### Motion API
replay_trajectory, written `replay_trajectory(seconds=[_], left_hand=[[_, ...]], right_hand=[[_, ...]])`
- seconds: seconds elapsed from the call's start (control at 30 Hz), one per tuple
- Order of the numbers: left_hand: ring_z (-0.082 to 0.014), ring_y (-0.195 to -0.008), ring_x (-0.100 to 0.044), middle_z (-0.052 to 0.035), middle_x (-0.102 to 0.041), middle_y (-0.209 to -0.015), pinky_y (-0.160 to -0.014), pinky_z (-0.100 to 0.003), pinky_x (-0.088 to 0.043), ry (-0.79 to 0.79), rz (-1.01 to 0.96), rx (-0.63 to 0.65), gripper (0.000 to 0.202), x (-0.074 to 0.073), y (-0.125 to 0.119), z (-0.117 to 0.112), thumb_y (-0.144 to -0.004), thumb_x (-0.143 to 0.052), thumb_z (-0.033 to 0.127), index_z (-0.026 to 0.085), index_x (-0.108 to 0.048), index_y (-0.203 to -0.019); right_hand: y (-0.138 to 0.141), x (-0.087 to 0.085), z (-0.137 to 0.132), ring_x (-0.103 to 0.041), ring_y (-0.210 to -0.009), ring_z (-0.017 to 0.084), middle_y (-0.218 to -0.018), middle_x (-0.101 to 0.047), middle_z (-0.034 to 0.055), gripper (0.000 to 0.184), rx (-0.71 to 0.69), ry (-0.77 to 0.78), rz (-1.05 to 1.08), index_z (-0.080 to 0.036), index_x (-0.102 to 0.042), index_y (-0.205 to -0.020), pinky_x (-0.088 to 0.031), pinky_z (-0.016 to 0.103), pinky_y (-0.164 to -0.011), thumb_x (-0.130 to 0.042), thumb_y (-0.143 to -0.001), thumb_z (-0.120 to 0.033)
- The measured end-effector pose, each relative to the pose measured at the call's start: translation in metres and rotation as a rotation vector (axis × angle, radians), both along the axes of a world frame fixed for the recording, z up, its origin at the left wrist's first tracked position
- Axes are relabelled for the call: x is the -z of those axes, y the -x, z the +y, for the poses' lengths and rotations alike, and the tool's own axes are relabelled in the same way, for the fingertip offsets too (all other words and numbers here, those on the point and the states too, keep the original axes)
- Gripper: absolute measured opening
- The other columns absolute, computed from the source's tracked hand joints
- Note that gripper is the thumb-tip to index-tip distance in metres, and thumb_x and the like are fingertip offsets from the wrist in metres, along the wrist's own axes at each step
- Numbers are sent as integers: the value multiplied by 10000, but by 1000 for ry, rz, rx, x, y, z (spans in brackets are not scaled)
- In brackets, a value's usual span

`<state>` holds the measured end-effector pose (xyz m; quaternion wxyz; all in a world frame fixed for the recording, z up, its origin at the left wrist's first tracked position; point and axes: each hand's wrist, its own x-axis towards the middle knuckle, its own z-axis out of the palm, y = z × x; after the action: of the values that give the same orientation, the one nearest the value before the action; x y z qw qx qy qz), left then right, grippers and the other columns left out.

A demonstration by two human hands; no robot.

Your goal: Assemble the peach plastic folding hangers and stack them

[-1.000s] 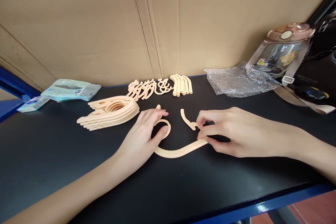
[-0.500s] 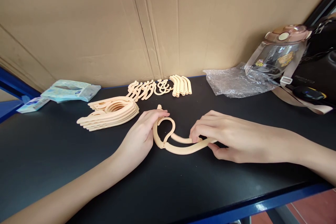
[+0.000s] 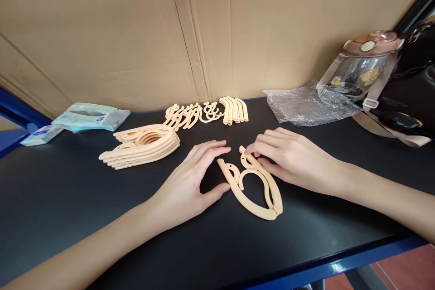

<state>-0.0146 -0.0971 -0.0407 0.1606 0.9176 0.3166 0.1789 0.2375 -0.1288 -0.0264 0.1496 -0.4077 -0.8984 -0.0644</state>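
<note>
A beige folding clothes hanger [image 3: 249, 208] lies on the black tabletop in front of me, its two arms folded close together and its curved hook between them. My right hand [image 3: 285, 154] has its bent fingers and thumb on the upper end of the hanger's right arm. To the left, my left hand [image 3: 190, 176] is open, fingers stretched out and apart; its thumb tip is at the hanger's left arm, and I cannot tell whether it touches. Further left sits a stack of several folded hangers [image 3: 146, 156] of the same kind.
Along the cardboard wall [image 3: 136, 31] lie loose hooks [image 3: 183, 116] and curved arm pieces [image 3: 235, 111]. Tissue packs [image 3: 90, 117] are at the back left. A clear plastic bag [image 3: 302, 106], a strapped water bottle [image 3: 360, 72] and a black bag [image 3: 413, 90] stand back right.
The hanger has turned, its joint now facing toward me, and its arms lie folded nearer each other. My left hand has come off it and opened; my right hand has shifted slightly left and away from me.
</note>
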Motion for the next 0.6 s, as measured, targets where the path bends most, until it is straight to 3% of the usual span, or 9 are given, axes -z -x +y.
replay_trajectory(seconds=[0.13, 0.27, 0.43, 0.6], left_hand=[[-244, -1403, -282, -53, -354, -1492, -1134, -478, -331, -4, 11, 84, 597, -1, 0, -1, -869, -625, 376, 292, -341, -1386], [-265, -1429, -230, -66, -313, -1526, -1138, -492, -322, 11, 35, 142, 775, -1, 1, -2, -819, -676, 469, 300, -244, -1440], [-289, -1424, -247, -81, -294, -1538, -1123, -515, -336, 48, 51, 159, 920, 2, 3, -3, -771, -695, 549, 315, -146, -1471], [-265, -1390, -319, -71, -288, -1537, -1109, -467, -372, 118, 65, 117, 971, 1, 3, -4, -758, -720, 520, 326, -102, -1483]], right_hand=[[4, -3, -4, -531, -701, 174, -741, -606, 21, 198, 4, 35, 98, -160, -606, -1012, -392, 320, -727, -432, -984, -252], [7, -7, -7, -568, -763, 167, -812, -633, 34, 227, -81, 183, 189, -172, -584, -985, -412, 325, -792, -388, -1006, -282], [11, -7, -11, -556, -1022, 195, -1066, -633, 94, 201, -236, 363, 172, -170, -534, -973, -435, 349, -888, -508, -954, -369], [15, -4, -16, -368, -1334, 241, -1356, -497, 165, 392, -297, 375, 143, -151, -525, -1055, -365, 403, -1054, -584, -880, -497]])
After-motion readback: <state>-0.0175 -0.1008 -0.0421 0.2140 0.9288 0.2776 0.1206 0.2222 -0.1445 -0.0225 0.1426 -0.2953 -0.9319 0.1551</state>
